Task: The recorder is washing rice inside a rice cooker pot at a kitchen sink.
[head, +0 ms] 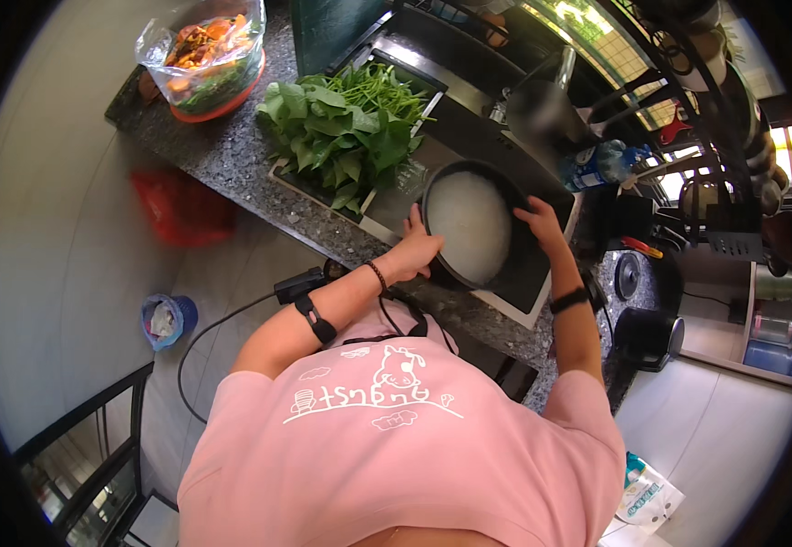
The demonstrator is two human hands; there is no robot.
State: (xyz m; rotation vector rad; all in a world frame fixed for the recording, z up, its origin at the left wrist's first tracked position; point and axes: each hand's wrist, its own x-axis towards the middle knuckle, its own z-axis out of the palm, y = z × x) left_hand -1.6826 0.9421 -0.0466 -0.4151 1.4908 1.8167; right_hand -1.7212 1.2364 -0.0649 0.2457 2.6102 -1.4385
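A dark round pot [435, 184] is held between my two hands over the dark sink [485, 137]. Cloudy whitish water [471, 225] fills much of it; what lies under the surface is hard to tell. My left hand [415, 249] grips the near left side of the rim, its thumb towards the inside. On the opposite side, my right hand [543, 222] has hold of the rim. A large heap of leafy greens [348, 130] lies to the left of the pot, over the other part of the sink.
A plastic bag of food scraps [208, 51] sits in an orange-red container at the counter's left end. To the right are a blue-labelled plastic bottle [597, 164], a round lid [628, 277] and a black appliance [649, 338]. Utensils hang from a black rack [717, 137].
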